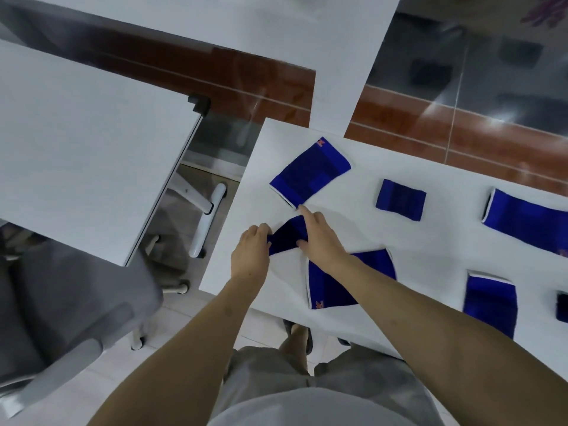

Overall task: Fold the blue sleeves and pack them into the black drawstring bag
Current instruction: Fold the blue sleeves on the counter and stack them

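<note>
A white table (399,241) fills the right half of the view; its right part is cut off by the frame edge. A second white table (76,133) is seen at the left, and a grey chair (61,302) stands near it at the lower left.

Six blue sleeves are counted on the right-hand table. One large sleeve (310,173) lies flat at the far left corner. One long sleeve (528,219) at the far right is cut off by the frame. One sleeve (335,290) near the table's near edge is partly covered by the right forearm. One sleeve (490,305) lies to its right. One small folded sleeve (401,199) lies between the far ones.

The sixth, a small sleeve (287,236), is held between both hands near the table's left edge. The left hand (250,252) is closed on its left end, fingers curled. The right hand (319,238) presses on its right side, index finger stretched toward the large sleeve, the thumb tucked under the cloth edge.

A dark object (562,305) at the right frame edge is cut off; whether it is the bag cannot be told.
</note>
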### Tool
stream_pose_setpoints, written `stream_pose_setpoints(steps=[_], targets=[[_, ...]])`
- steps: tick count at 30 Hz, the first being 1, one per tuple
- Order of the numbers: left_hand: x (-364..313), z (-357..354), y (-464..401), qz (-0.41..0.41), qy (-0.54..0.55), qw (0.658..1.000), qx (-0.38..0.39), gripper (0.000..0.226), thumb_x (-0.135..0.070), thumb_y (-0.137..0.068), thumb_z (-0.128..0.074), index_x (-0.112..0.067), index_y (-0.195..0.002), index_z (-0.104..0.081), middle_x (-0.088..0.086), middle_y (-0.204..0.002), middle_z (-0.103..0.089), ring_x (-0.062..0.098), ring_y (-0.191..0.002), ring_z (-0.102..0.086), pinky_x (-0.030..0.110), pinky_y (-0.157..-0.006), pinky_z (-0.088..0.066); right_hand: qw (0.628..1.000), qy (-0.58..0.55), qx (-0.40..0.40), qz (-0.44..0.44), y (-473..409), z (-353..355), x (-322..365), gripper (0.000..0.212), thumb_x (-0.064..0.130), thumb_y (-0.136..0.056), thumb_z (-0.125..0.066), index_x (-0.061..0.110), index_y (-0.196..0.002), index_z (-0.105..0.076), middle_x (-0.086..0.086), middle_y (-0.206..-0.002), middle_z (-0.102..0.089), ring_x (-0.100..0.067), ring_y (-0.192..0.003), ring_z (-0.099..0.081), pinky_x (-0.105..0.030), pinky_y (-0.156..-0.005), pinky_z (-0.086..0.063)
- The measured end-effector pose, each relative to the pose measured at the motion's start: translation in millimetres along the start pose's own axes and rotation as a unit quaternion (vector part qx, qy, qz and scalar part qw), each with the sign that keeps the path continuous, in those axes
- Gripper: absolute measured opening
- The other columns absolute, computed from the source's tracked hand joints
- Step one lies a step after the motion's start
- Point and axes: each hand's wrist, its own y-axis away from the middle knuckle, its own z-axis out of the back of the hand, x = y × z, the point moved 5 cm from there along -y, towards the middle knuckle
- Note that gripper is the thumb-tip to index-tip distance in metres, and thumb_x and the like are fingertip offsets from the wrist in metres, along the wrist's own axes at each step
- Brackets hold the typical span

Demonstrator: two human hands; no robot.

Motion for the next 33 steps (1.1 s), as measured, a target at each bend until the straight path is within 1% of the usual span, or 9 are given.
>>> stream_pose_setpoints(steps=[3, 6, 10, 13, 16, 19, 23, 27, 33], targets=[[-15.5, 1.4, 1.1, -0.035, 0.004, 0.999, -0.011, 0.007, -0.018, -0.099, -0.056, -0.020, -0.105, -0.054, -0.001, -0.095, -0.059, 0.019, -0.085, -0.055, 0.036, -0.067, -0.055, 1.000, -0.010, -0.019, 0.022, 4.1, 10.8, -7.3, 0.042, 0.017, -0.097, -0.065, 0.019, -0.136, -0.049, -0.003, -0.127, -0.054, -0.020, -0.108, -0.058, -0.040, -0.094, -0.055], [-31.0, -0.5, -6.5, -0.012, 0.085, 0.996, -0.017, 0.008, -0.019, -0.099, -0.057, -0.023, -0.107, -0.055, -0.005, -0.093, -0.062, 0.015, -0.082, -0.058, 0.028, -0.066, -0.052, 0.997, -0.047, -0.067, 0.013, 13.1, 30.6, -24.6, 0.012, 0.020, -0.101, -0.060, 0.015, -0.111, -0.056, -0.001, -0.101, -0.066, -0.018, -0.088, -0.062, -0.042, -0.082, -0.056], [-66.1, -7.5, -20.1, 0.041, 0.222, 0.974, -0.003, 0.018, -0.028, -0.097, -0.065, -0.029, -0.111, -0.054, -0.017, -0.088, -0.063, 0.004, -0.079, -0.064, 0.017, -0.063, -0.049, 0.988, -0.078, -0.132, -0.022, 29.0, 65.9, -57.5, 0.017, 0.027, -0.100, -0.063, 0.020, -0.113, -0.055, 0.008, -0.089, -0.065, -0.011, -0.077, -0.062, -0.032, -0.072, -0.056], [-101.7, -13.4, -33.4, 0.048, 0.263, 0.964, -0.001, 0.021, -0.034, -0.095, -0.068, -0.034, -0.108, -0.052, -0.022, -0.086, -0.061, -0.001, -0.077, -0.063, 0.013, -0.060, -0.045, 0.977, -0.111, -0.173, -0.060, 37.7, 91.0, -87.4, 0.023, 0.030, -0.098, -0.067, 0.026, -0.117, -0.055, 0.016, -0.083, -0.061, -0.003, -0.074, -0.062, -0.018, -0.068, -0.051], [-136.9, -23.9, -47.7, 0.046, 0.299, 0.953, 0.015, 0.019, -0.031, -0.093, -0.070, -0.031, -0.103, -0.055, -0.021, -0.086, -0.061, -0.002, -0.080, -0.061, 0.012, -0.062, -0.042, 0.960, -0.158, -0.208, -0.100, 44.3, 113.4, -116.3, 0.031, 0.029, -0.096, -0.070, 0.026, -0.123, -0.055, 0.016, -0.085, -0.062, -0.002, -0.076, -0.063, -0.014, -0.068, -0.049], [-170.1, -40.3, -60.8, 0.030, 0.291, 0.955, 0.042, 0.021, -0.023, -0.095, -0.067, -0.026, -0.113, -0.056, -0.017, -0.089, -0.062, 0.001, -0.082, -0.061, 0.012, -0.066, -0.043, 0.945, -0.183, -0.236, -0.132, 47.8, 132.2, -144.3, 0.030, 0.024, -0.096, -0.070, 0.021, -0.123, -0.059, 0.010, -0.092, -0.065, -0.004, -0.080, -0.064, -0.017, -0.072, -0.051], [-208.8, -61.6, -81.7, 0.036, 0.269, 0.959, 0.077, 0.031, -0.016, -0.098, -0.063, -0.019, -0.128, -0.056, -0.005, -0.104, -0.066, 0.013, -0.087, -0.064, 0.026, -0.075, -0.055, 0.929, -0.194, -0.266, -0.168, 46.6, 155.2, -179.1, 0.020, 0.010, -0.099, -0.063, 0.014, -0.118, -0.065, 0.003, -0.097, -0.067, -0.015, -0.086, -0.066, -0.025, -0.080, -0.055], [-233.6, -76.2, -101.5, 0.041, 0.259, 0.962, 0.076, 0.017, -0.019, -0.095, -0.068, -0.018, -0.111, -0.063, -0.009, -0.093, -0.066, 0.005, -0.077, -0.060, 0.011, -0.062, -0.040, 0.908, -0.238, -0.282, -0.199, 39.1, 173.0, -207.7, 0.017, 0.007, -0.097, -0.064, 0.013, -0.112, -0.068, 0.000, -0.100, -0.070, -0.017, -0.088, -0.067, -0.019, -0.075, -0.053], [-251.2, -89.6, -125.4, 0.060, 0.267, 0.959, 0.072, 0.010, -0.021, -0.094, -0.070, -0.022, -0.099, -0.062, -0.013, -0.084, -0.063, 0.004, -0.076, -0.061, 0.014, -0.060, -0.041, 0.894, -0.267, -0.277, -0.230, 20.1, 185.8, -231.6, 0.018, 0.010, -0.096, -0.065, 0.012, -0.113, -0.069, 0.000, -0.103, -0.070, -0.019, -0.090, -0.068, -0.012, -0.063, -0.047]])
